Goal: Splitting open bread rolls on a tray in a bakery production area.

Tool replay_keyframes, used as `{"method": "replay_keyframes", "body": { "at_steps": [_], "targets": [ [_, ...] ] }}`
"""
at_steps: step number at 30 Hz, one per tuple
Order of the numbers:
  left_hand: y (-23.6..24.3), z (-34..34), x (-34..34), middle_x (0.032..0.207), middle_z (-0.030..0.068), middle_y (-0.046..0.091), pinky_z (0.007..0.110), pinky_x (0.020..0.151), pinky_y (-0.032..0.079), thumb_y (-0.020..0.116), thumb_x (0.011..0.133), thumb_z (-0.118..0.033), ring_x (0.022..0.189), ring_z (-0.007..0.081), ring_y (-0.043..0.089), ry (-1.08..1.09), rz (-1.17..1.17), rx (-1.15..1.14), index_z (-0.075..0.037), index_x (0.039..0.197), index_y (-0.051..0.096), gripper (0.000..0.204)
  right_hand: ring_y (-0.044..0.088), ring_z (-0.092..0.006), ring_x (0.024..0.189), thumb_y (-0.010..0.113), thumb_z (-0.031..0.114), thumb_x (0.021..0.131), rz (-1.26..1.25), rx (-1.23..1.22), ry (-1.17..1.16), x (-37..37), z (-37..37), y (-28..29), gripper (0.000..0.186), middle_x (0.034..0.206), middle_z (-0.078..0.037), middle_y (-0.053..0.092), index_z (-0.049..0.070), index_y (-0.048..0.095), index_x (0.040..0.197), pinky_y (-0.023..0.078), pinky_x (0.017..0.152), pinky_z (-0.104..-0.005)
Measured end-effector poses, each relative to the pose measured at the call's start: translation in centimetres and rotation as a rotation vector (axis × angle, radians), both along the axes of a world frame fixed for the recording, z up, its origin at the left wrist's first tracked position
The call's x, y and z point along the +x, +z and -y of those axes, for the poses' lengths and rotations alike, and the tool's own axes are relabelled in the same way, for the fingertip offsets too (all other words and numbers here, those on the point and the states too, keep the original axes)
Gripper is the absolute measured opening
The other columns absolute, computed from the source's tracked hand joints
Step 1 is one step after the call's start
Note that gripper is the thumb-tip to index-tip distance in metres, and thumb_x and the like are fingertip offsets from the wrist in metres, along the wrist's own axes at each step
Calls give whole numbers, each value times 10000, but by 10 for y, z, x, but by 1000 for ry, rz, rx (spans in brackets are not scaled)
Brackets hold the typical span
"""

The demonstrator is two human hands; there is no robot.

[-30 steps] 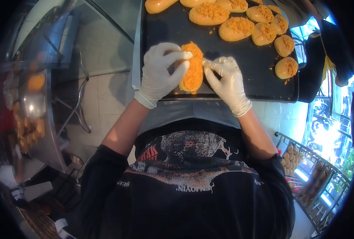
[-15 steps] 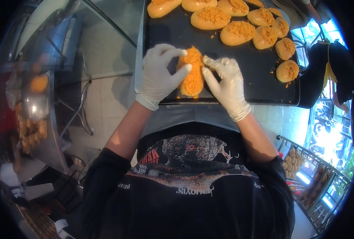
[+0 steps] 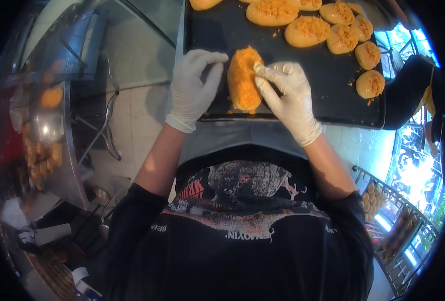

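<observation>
An oblong golden bun topped with orange shreds (image 3: 243, 85) lies near-to-far; white-gloved left hand (image 3: 193, 85) spread, apart; white-gloved right hand (image 3: 288, 95) nearer, touching, pinch unclear.

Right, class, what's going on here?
A person handles an elongated bun with orange topping on a dark tray. The white-gloved right hand is at the topping's right side; the gloved left hand is open beside the bun, apart from it. More topped buns sit toward the tray's far and right sides.

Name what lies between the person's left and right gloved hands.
In the head view, one long bun topped with orange shreds lies on the dark tray between left hand and right hand.
</observation>
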State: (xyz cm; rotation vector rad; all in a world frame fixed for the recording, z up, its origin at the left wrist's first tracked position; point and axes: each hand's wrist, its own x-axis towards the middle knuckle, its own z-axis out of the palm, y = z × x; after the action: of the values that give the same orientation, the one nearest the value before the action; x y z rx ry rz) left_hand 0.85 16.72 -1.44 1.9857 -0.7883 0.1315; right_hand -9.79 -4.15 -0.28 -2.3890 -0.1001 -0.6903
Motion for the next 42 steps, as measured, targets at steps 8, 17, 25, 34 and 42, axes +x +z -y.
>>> {"method": "replay_keyframes", "body": {
  "at_steps": [8, 17, 25, 34, 42],
  "targets": [
    [-2, -11, -28, 1071, 75, 682, 373, 910, 543, 819, 846, -65, 1003, 261, 680, -48, 88, 139, -87, 1052, 768, 214, 550, -407, 1328, 844, 195, 839, -69, -229, 146, 1, 3, -9, 464, 1434, -166, 636, 162, 785, 1299, 442, 1153, -493],
    [0, -10, -25, 1057, 73, 676, 378, 885, 541, 843, 830, -83, 991, 260, 671, -96, 152, 121, -103, 1042, 764, 227, 590, -400, 1314, 819, 244, 874, -40, -236, 137, -6, 4, -5, 474, 1397, -188, 661, 143, 768, 1334, 461, 1132, -496],
    [-2, -6, -23, 1024, 63, 677, 375, 865, 539, 866, 827, -110, 968, 261, 664, -85, 147, 105, -108, 1062, 772, 254, 611, -373, 1256, 808, 202, 874, -13, -180, 74, -13, 8, -4, 440, 1329, -178, 679, 108, 768, 1303, 488, 1098, -478],
    [1, 0, -23, 1007, 62, 685, 359, 860, 544, 863, 842, -94, 963, 251, 674, -26, 100, 52, -102, 1063, 812, 227, 653, -273, 828, 813, 142, 872, -4, 13, -69, -21, 14, -13, 130, 859, -79, 679, 87, 783, 985, 539, 763, -412],
    [0, 5, -23, 1043, 73, 721, 358, 858, 550, 855, 848, -89, 979, 248, 688, 2, 154, 60, -95, 1028, 830, 182, 605, -257, 748, 817, 163, 883, -117, -3, 17, -22, 12, -8, 98, 780, -58, 621, 91, 763, 920, 507, 696, -401]
  ]
}}
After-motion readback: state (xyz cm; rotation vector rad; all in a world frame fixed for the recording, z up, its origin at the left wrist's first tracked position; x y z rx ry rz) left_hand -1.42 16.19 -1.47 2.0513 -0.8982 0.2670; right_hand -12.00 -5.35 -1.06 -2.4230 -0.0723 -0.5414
